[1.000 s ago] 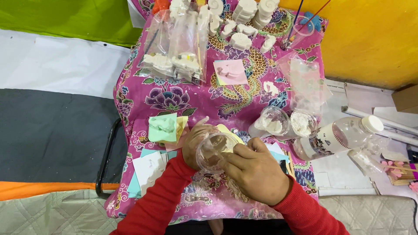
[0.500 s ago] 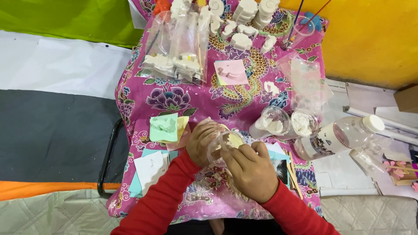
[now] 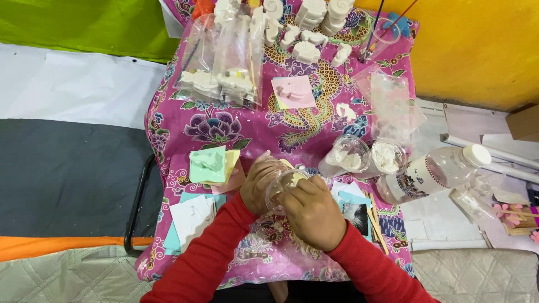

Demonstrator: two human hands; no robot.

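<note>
Both my hands meet over the front middle of a small table covered with a pink flowered cloth (image 3: 224, 120). My left hand (image 3: 259, 184) wraps around a clear plastic cup (image 3: 282, 186) that is tipped on its side. My right hand (image 3: 312, 212) is at the cup's mouth, fingers curled over its rim; what they hold is hidden. Just left of my hands lies a green mould (image 3: 208, 165) on yellow and pink ones. Both sleeves are red.
Two clear cups with white powder (image 3: 351, 157) (image 3: 388, 155) stand to the right, beside a lying plastic bottle (image 3: 435, 171). White plaster figures (image 3: 306, 51) and bagged ones (image 3: 222, 81) fill the far end. A pink mould (image 3: 294, 91) lies mid-table. Paper cards (image 3: 191, 216) lie at the front left.
My hands and the cup have shifted slightly. The cup has turned more onto its side, and my right hand has come over its mouth.
</note>
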